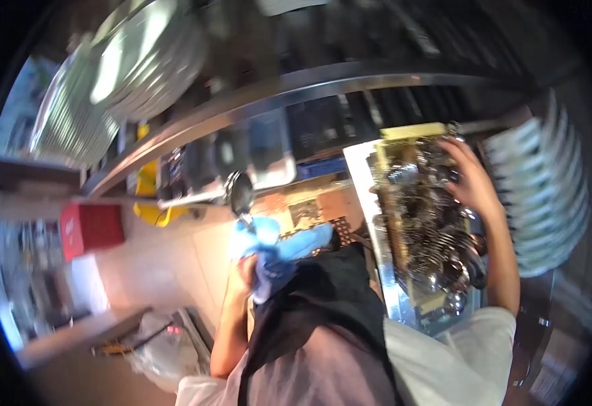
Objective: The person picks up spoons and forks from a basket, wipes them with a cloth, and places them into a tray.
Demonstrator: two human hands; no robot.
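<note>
1. The left hand (245, 271) is closing its fingers around a bunched blue cloth (274, 271); some of the fingers are hiding behind its folds.
2. A shiny metal spoon (240, 195) is sticking up out of the cloth, its round bowl facing away from the body and its handle disappearing into the fabric.
3. The right hand (472, 183) is spreading its fingers and thumb apart over the far end of a heap of metal utensils (421, 216); whether it is touching a piece, I cannot tell.
4. The utensils are lying crowded together in a yellow container (414, 130), to the right of the cloth and well apart from it.
5. A stack of pale plates (539, 196) is standing just beside the right forearm.
6. A metal rail (276, 95) is running across, beyond both hands.
7. A red box (93, 230) is sitting far to the left.
</note>
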